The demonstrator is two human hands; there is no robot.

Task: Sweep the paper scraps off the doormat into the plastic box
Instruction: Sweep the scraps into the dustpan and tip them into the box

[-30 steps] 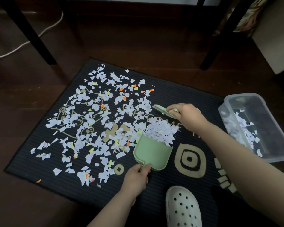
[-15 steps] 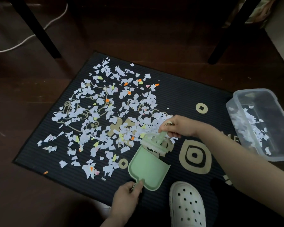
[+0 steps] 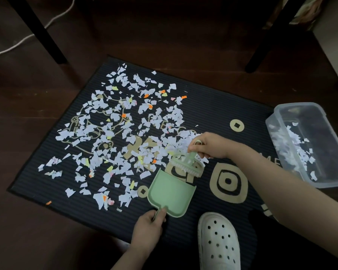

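Head view, one frame.

- Doormat [image 3: 213,114]: dark and ribbed with tan motifs, lying on a dark wooden floor [image 3: 27,230].
- Paper scraps [image 3: 113,133]: mostly white, with a few orange, yellow and pink. They are spread over the left and middle of the mat, from the far-left corner down toward the near edge. They lie thickest just left of the right hand. One orange scrap lies on the floor just off the near-left edge.
- Plastic box [image 3: 330,184]: clear, uncovered, at the mat's right edge. I cannot tell whether it sits on the mat or just off it. White scraps lie inside along its left wall.
- Dustpan [image 3: 172,193]: pale green, flat on the mat close to the near edge, mouth facing the scrap heap. Its tray shows plain green.
- Left hand [image 3: 148,225]: at the near edge, grip clamped on the dustpan's short handle, thumb on top.
- Brush [image 3: 185,166]: pale green with white bristles, bristles down on the mat right at the dustpan's mouth, at the fringe of the heap.
- Right hand [image 3: 209,145]: grip clamped round the brush handle, fingers curled.
- A white perforated clog [image 3: 219,244] stands on the mat's near edge, right of the dustpan.
- Beyond the far edge are two dark furniture legs [image 3: 39,30] and a pale cable [image 3: 18,43].
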